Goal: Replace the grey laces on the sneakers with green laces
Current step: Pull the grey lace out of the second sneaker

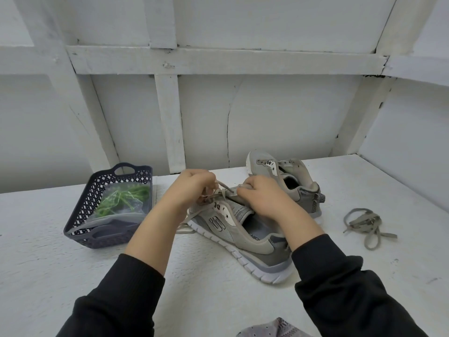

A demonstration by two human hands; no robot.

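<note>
Around grey lace (223,186), both hands' fingers (206,178)

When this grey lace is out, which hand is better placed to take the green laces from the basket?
Probably the left hand: the basket with green laces lies on its side; the right hand would cross over the sneaker.

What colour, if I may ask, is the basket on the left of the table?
The basket is dark blue-grey with a lattice pattern; head view.

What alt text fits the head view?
The left hand and right hand pinch the grey lace of the near sneaker. Behind it sits a laceless second sneaker; a loose lace lies right, green laces in a basket left.
</note>
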